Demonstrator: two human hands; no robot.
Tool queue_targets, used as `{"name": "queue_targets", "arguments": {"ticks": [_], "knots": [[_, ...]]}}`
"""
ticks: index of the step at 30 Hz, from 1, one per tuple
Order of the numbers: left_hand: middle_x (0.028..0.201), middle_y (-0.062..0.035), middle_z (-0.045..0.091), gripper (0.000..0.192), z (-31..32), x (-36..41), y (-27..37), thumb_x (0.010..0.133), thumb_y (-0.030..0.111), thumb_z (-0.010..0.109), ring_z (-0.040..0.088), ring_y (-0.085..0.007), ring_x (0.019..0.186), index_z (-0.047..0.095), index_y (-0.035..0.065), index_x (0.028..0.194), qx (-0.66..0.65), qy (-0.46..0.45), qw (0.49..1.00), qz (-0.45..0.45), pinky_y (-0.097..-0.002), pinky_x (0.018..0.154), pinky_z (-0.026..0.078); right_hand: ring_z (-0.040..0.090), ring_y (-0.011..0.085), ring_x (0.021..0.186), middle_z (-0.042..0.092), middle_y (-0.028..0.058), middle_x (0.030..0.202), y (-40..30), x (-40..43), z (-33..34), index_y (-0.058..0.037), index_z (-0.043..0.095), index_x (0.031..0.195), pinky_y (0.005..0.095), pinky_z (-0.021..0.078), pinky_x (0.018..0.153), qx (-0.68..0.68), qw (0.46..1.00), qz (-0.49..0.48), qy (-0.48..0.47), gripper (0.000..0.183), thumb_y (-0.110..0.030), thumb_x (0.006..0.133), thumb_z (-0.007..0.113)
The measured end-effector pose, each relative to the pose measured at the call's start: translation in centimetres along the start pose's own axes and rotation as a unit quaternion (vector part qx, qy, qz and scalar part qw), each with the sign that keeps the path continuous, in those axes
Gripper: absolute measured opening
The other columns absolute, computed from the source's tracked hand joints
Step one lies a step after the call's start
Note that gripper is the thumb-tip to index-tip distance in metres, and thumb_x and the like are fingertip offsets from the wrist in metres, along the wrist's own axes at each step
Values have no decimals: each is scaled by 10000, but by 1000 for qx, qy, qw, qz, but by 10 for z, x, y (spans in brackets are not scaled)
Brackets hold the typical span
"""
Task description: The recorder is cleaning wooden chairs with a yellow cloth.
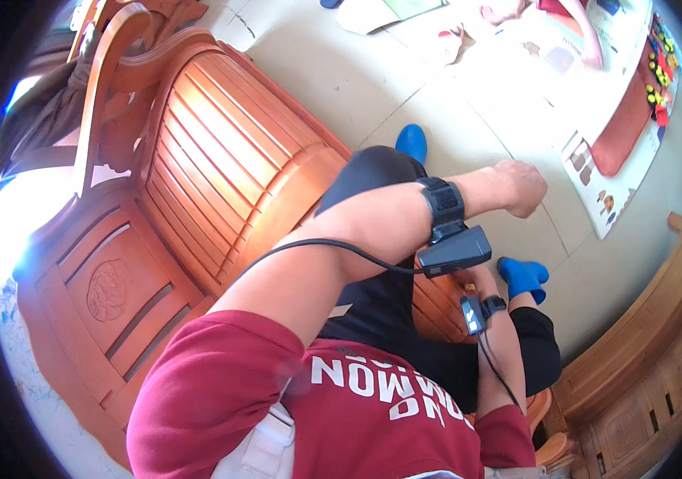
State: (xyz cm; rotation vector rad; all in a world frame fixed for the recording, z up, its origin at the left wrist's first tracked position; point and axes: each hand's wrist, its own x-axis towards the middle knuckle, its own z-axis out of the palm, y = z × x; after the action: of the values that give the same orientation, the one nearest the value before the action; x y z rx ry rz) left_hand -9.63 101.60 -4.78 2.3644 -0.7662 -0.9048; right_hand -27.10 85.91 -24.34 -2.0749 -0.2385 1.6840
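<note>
My left hand (519, 188) is curled into a fist over the tiled floor, and nothing shows in it. A black strap with a dark device (455, 251) is on my left forearm. Just below that device is my right hand (477, 278), partly hidden by it, near the slatted wooden seat (437, 302). A small yellowish thing shows beside the right hand, too small to name; whether the hand holds it cannot be told. My right wrist bears a black strap and a small device with a lit display (472, 315). My feet wear blue boots or shoe covers (411, 143).
A carved wooden bench (221, 161) stands at left, another wooden bench (646, 335) at lower right. On a printed mat (580, 164) at upper right lie a reddish-brown cushion-like pad (622, 135) and colourful toys (661, 78). Another person's arm (585, 36) reaches onto the mat.
</note>
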Motion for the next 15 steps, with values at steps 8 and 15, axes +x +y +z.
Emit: {"name": "queue_targets", "arguments": {"ticks": [8,15], "knots": [[1065,-217,586,538,-16,-26,27,808,394,598,555,-341,1035,502,20,1183,-127,127,983,30,-408,885,440,496,257,1082,522,174,1144,-70,-129,-83,12,356,1285,336,370,950,217,870,-118,426,583,-44,768,620],[1169,-177,535,774,-40,-54,10,770,511,641,509,-267,1110,402,-14,1286,-596,108,775,178,-345,936,409,400,214,1185,373,152,1295,-200,-206,-121,12,226,1356,335,322,996,226,725,-307,573,628,-101,859,593]]}}
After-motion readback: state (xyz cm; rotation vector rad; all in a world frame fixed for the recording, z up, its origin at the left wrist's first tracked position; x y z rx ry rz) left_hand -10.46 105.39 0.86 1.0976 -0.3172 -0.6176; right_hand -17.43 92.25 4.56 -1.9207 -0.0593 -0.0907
